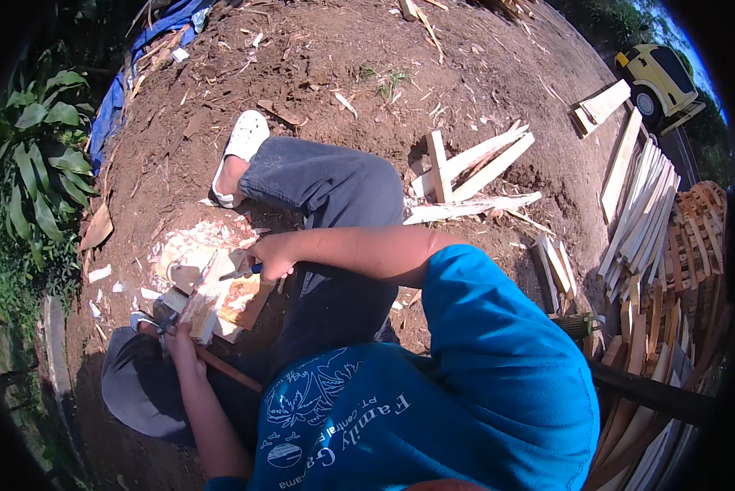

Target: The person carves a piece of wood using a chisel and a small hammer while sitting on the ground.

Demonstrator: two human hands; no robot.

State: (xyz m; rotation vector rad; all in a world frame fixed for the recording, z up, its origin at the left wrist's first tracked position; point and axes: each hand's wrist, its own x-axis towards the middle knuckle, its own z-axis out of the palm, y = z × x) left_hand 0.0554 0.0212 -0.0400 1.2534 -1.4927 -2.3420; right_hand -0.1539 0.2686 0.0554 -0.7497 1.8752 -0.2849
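My right hand (275, 255) is closed around a slim pen-like tool (255, 268) with a blue part. Its dark tip lies over the pale face of a wood piece (230, 266); whether it is a pen or a blade is unclear. Lower left, my left hand (181, 340) grips the near edge of a pale wood block (200, 309). Beside that wrist, a brown wooden handle (228, 368) slants across my lap. Grey metal shows by my left fingers, partly hidden. Beneath the work is a wider chunk of wood (255, 304).
Wood chips (189, 245) surround the work. My legs bend around it, one foot in a white clog (247, 135). Split wood pieces (474, 168) lie to the right, beyond them stacked slats (641, 213) and a yellow vehicle (666, 78). Leafy plants (44, 164) and blue tarp (105, 123) edge the left.
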